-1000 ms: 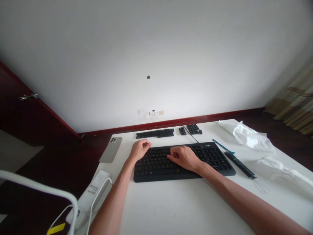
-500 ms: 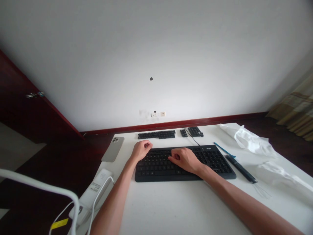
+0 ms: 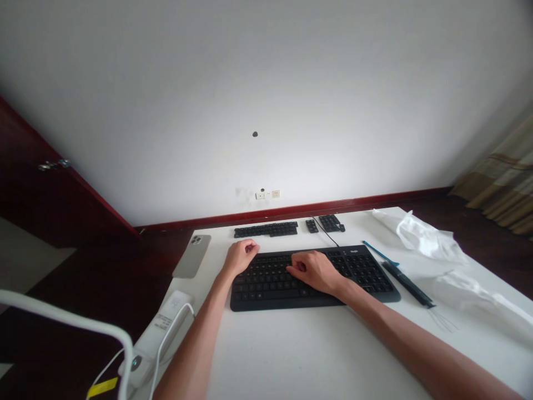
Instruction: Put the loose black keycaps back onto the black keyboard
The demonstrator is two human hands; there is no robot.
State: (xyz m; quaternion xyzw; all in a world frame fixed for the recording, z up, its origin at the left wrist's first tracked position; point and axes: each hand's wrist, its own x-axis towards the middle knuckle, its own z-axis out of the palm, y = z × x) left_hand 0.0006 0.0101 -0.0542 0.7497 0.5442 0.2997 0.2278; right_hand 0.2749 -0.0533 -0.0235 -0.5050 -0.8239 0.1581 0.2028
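Note:
A black keyboard [image 3: 358,272] lies on the white table [image 3: 300,355] in front of me. My left hand [image 3: 240,256] rests at the keyboard's upper left corner, its fingers curled into a loose fist. My right hand [image 3: 313,270] lies on the keys near the middle, fingers bent and pressed down onto them. Behind the keyboard, loose black keycaps [image 3: 266,229] sit in rows, with smaller groups of keycaps [image 3: 330,223] to their right.
A phone [image 3: 192,255] lies face down at the table's left edge. A white power strip [image 3: 160,333] with cables hangs off the near left. Right of the keyboard lie a blue tool [image 3: 380,253], a black brush [image 3: 408,284] and white plastic bags [image 3: 428,239].
The hands have stayed in place on the keyboard; only the camera has shifted slightly.

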